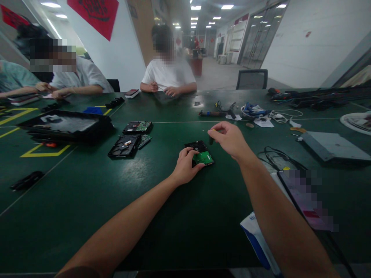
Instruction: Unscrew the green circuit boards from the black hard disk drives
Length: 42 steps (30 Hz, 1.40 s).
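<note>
On the green table in front of me lies a hard drive (pixel 204 157) with its green circuit board facing up. My left hand (pixel 185 166) grips it along its near left side, thumb and fingers over its edges, hiding part of it. Just above and to the right, my right hand (pixel 228 139) is closed around a small screwdriver (pixel 211 139) with a dark handle. The screwdriver points downward beside the drive; its tip is too small to make out. Farther left lie another hard drive (pixel 137 127), an opened black drive casing (pixel 124 146) and a loose circuit board (pixel 144 141).
Black trays (pixel 66 127) are stacked at the left, with a dark part (pixel 27 180) nearer me. Cables (pixel 255 110) and a grey metal box (pixel 336 146) lie at the right, near a phone-like device (pixel 304 200). Co-workers sit across and at the far left.
</note>
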Each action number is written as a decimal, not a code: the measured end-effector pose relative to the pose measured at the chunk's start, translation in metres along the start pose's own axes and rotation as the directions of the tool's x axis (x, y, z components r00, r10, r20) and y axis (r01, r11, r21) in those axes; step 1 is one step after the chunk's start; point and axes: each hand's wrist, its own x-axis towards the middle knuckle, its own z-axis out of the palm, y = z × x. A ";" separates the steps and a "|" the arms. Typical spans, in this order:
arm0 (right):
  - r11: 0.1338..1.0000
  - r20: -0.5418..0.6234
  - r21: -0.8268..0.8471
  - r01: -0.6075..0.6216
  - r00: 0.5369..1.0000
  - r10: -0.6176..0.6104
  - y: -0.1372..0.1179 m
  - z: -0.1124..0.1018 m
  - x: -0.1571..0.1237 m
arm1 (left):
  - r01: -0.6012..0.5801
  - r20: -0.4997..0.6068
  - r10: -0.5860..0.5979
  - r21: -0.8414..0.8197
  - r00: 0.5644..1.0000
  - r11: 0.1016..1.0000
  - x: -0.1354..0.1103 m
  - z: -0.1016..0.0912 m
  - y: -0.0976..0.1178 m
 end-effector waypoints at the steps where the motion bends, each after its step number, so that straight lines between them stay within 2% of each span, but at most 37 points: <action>1: 1.000 -0.001 0.013 -0.009 1.000 0.009 0.000 0.001 0.000 | 0.001 -0.003 -0.001 0.000 1.000 1.000 0.000 0.000 0.000; 9: 0.984 0.177 0.176 -0.011 0.984 -0.020 -0.002 0.002 -0.001 | -0.040 -0.042 0.041 0.007 0.998 0.999 0.000 0.004 -0.004; 13: 0.954 0.180 0.294 -0.065 0.984 0.011 -0.002 0.004 -0.001 | -0.034 -0.040 0.034 0.009 0.999 0.999 0.000 0.004 -0.002; 18: 0.982 0.156 0.189 0.005 0.987 -0.035 -0.002 0.003 -0.002 | -0.022 -0.028 0.022 0.008 0.999 1.000 0.000 0.002 -0.001; 21: 0.996 0.089 0.076 0.039 0.995 -0.045 -0.002 0.000 -0.002 | -0.014 -0.016 0.014 0.009 1.000 1.000 0.000 0.001 0.000; 24: 0.998 0.007 -0.053 0.021 1.000 -0.021 -0.002 -0.002 -0.002 | -0.007 -0.009 0.007 0.010 1.000 1.000 0.000 0.001 0.000; 26: 0.996 -0.006 -0.090 0.002 1.000 -0.002 -0.004 -0.002 -0.003 | -0.004 -0.009 0.004 0.008 1.000 1.000 0.000 0.001 0.000; 33: 0.997 0.178 0.076 0.029 0.983 -0.042 -0.005 0.000 -0.004 | -0.016 -0.025 0.016 0.003 1.000 1.000 0.000 0.002 0.000; 42: 0.986 0.173 0.164 -0.004 0.985 -0.025 -0.001 -0.003 -0.001 | -0.013 -0.028 0.013 -0.007 1.000 1.000 0.001 0.004 -0.002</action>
